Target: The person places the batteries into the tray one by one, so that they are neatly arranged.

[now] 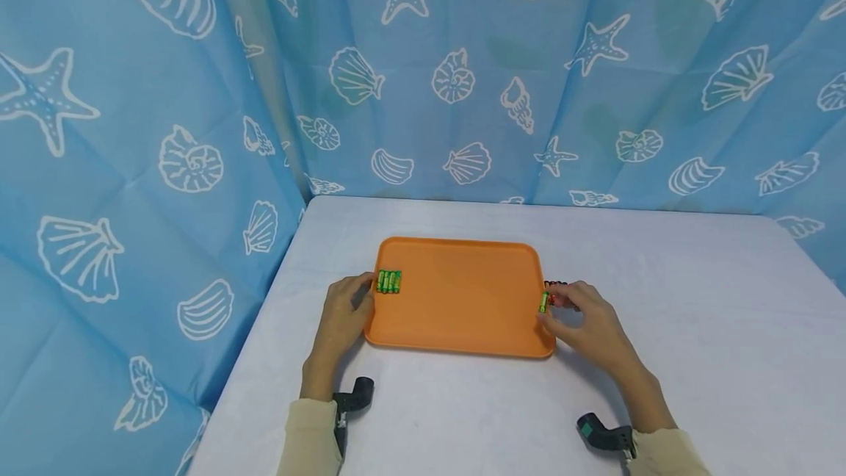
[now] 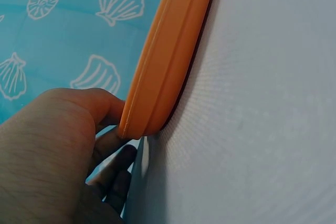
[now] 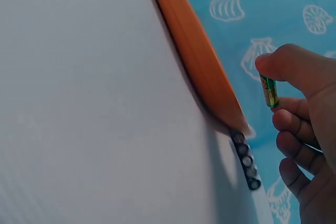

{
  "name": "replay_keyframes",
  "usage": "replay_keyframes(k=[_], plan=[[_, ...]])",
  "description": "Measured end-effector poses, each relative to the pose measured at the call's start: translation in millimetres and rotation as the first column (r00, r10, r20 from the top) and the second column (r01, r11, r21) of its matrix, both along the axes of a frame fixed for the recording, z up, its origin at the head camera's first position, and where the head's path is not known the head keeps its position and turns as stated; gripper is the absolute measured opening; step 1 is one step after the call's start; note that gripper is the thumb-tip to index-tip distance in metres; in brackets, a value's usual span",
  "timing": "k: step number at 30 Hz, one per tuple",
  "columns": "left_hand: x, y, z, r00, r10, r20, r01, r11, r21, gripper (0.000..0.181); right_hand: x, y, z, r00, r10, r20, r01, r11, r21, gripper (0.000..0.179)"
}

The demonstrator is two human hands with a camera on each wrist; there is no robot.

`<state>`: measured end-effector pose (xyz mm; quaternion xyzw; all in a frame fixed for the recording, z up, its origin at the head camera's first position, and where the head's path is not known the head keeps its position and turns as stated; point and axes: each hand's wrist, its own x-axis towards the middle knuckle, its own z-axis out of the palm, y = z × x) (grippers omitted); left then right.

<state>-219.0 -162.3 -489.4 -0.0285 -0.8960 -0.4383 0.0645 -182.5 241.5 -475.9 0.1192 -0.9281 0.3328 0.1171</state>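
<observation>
My right hand [image 1: 590,323] pinches a small green battery [image 3: 270,91] between thumb and fingertips, upright in the right wrist view. It is over the right rim of the orange tray [image 1: 463,296]. Beneath and beside that hand, a row of dark and red batteries [image 3: 247,160] lies along the tray's right side, partly hidden by the fingers in the head view. At the other end, my left hand [image 1: 345,312] touches the tray's left rim with thumb and index finger, its other fingers loosely bent. Several green batteries [image 1: 388,282] lie side by side inside the tray, by the left rim.
The tray sits on a table with a white cloth [image 1: 694,300]. Behind and to the left hangs a blue curtain [image 1: 410,123] with white shells and starfish. A black wrist camera [image 1: 357,394] is strapped at the left wrist, another [image 1: 601,433] at the right.
</observation>
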Motion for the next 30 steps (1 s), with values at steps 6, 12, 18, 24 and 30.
replay_keyframes(k=[6,12,18,24,30], plan=[[-2.6,-0.6,-0.1,1.0,0.001,-0.002,-0.001,1.0,-0.004,0.035,-6.0,-11,-3.6,0.998,0.048,-0.028,-0.048,0.999,0.013,0.043],[-1.4,-0.2,-1.6,1.0,0.008,0.003,-0.008,1.0,-0.008,0.035,-11.2,-22,-1.9,0.995,0.082,-0.049,-0.082,0.997,0.018,0.042],[0.2,1.1,-4.5,1.0,0.017,-0.004,-0.017,1.0,-0.004,0.035,-17.4,-35,-1.2,0.991,0.12,-0.056,-0.12,0.993,-0.005,0.042],[1.8,2.8,-4.0,1.0,0.012,-0.003,-0.012,1.0,0.01,0.035,-23.2,-48,-1.3,0.992,0.124,-0.025,-0.124,0.992,-0.016,0.043],[0.9,0.9,-2.2,1.0,0.02,-0.021,-0.02,1.0,0.003,0.035,-32.3,-62,0.0,0.987,0.154,-0.046,-0.155,0.988,-0.016,0.043]])
